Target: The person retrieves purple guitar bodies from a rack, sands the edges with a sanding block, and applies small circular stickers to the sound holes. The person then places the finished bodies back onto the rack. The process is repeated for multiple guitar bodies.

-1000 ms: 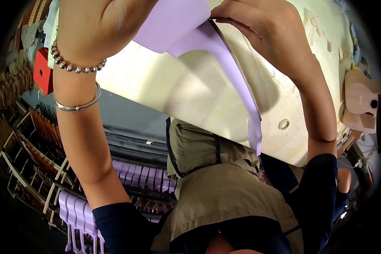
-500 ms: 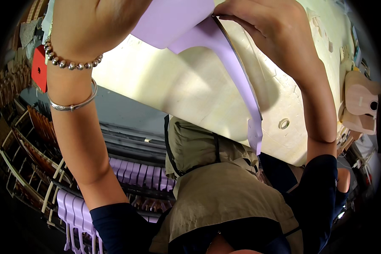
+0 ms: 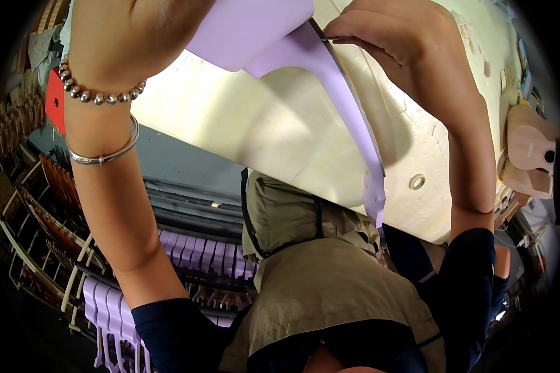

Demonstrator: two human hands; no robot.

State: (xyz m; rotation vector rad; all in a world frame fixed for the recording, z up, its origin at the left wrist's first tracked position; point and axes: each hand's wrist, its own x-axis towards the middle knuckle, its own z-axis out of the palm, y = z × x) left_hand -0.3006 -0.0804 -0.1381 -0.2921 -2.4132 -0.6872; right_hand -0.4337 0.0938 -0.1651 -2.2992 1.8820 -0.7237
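Observation:
A lilac ukulele or small guitar [image 3: 255, 28] lies over the pale worktable. Its neck [image 3: 350, 102] slants down toward me, with the headstock [image 3: 373, 196] over the table's near edge. A dark strip runs along the neck's right side. My left hand [image 3: 137, 34] is at the instrument's body, its fingers cut off by the upper picture edge. My right hand [image 3: 404, 40] is beside the upper neck, thumb and fingers pinched together. A thin dark bit shows at the fingertips, too small to name.
A small tape roll [image 3: 412, 184] lies on the worktable [image 3: 230, 127] right of the headstock. Racks of lilac instruments [image 3: 214, 258] stand below left. Something red [image 3: 55, 102] is behind my left wrist. Unpainted instrument bodies [image 3: 529, 140] are at the far right.
My right hand has shifted a little right and down along the neck's edge. My left hand and wrist have moved slightly left. The instrument has barely moved.

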